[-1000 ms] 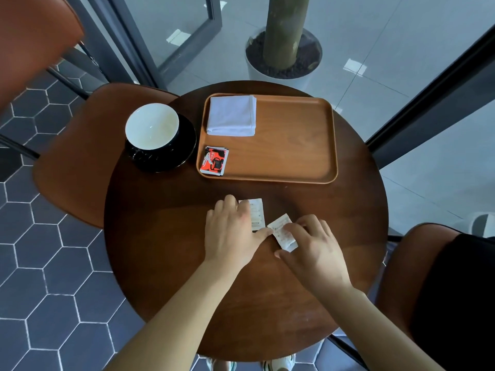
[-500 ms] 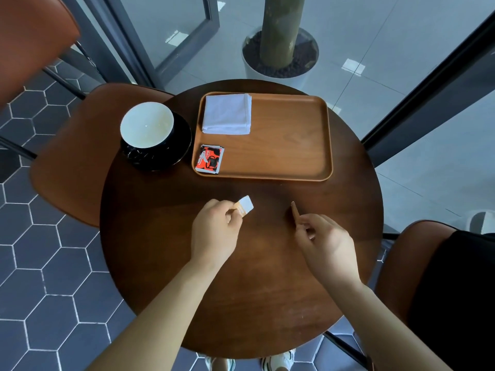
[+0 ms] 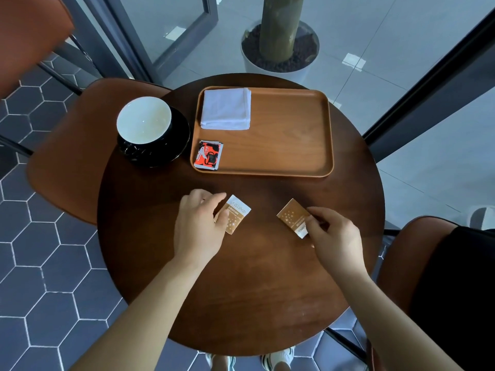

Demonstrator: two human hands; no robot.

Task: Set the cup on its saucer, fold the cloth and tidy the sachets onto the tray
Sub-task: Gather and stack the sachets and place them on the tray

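Leftmost, a brown chair seat (image 3: 67, 153) tucks under the left edge of the round bench (image 3: 241, 290). Just inside that edge the white-lined cup (image 3: 144, 120) sits on its black saucer (image 3: 176, 145), the saucer's rim close beside the tray's left side but not touching it. The wooden tray (image 3: 294, 145) lies along the far edge of the bench; the folded white cloth (image 3: 226, 109) fills its far left corner and a small stack of red-and-black sachets (image 3: 208, 155) rests in its near left corner, leaving the right part of the tray bare wood.

Nearer the middle of the bench, the left hand (image 3: 199, 227) pinches a brown-and-white sachet (image 3: 235, 213) between thumb and fingers, lifted slightly with its white end toward the tray. Well apart to the right, the right hand (image 3: 334, 236) pinches a second brown sachet (image 3: 293, 216) by its white end, its brown end pointing up and left. Bare bench lies between both sachets and the tray's near rim, with nothing between them.

Beyond the far edge stands a white planter (image 3: 278, 65) with a trunk, and another brown chair (image 3: 401, 263) sits at the right edge.
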